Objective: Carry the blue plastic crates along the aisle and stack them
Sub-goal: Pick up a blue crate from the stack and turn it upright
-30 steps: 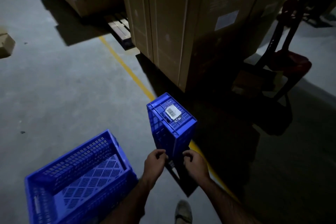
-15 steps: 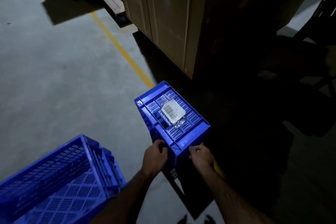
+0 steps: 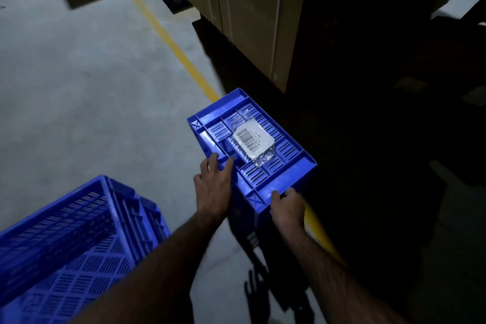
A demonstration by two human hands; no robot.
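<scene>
Gripping the near end of the upturned blue crate (image 3: 252, 147), the right hand (image 3: 288, 209) closes its fingers over the corner rim, while the left hand (image 3: 213, 187) lies mostly open on the ribbed underside, probably to steady it. The crate stands near the yellow floor line (image 3: 173, 45), its barcode label (image 3: 253, 141) facing up. A second blue crate (image 3: 79, 239), open side up, waits at the left, perhaps as the base for stacking.
</scene>
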